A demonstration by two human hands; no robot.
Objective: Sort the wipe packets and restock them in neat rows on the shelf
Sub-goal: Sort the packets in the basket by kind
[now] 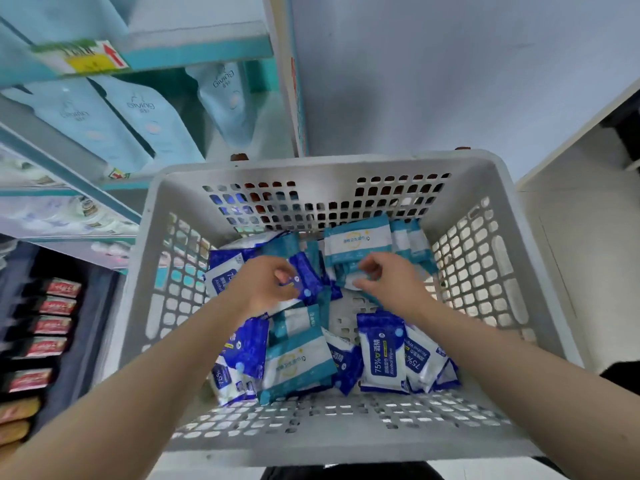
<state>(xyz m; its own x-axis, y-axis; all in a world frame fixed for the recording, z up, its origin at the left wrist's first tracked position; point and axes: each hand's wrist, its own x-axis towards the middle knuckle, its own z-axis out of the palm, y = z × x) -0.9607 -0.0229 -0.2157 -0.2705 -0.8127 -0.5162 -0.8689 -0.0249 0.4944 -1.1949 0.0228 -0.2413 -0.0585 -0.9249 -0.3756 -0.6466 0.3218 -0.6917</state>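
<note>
I'm on the sorting step, not yet restocking. The shelf (194, 51) up at the left carries only pale blue pouches (149, 119), with none of my stock in a row there. The wipe packets (298, 365) all lie jumbled in the white basket (311, 164), dark-blue ones mixed with teal-and-white ones.

Over the middle of the pile, the left hand (266, 285) has its fingers curled in. Index and thumb are closed on the top edge of a dark-blue packet (308, 277) that leans among others. I judge it a pinch rather than a full grasp. Just right of it, with a small gap between the two, the right hand (391, 282) is curled likewise. Its thumb and forefinger nip the edge of a teal-and-white packet (349, 282), though blur keeps me from telling how firmly. More packets lie loose at the near side, a 75% alcohol packet (381, 351) face up among them.

Next I need to lift each colour clear without dragging its neighbours and gather like with like. Then I can carry a stack left to the shelf and set it down square
</note>
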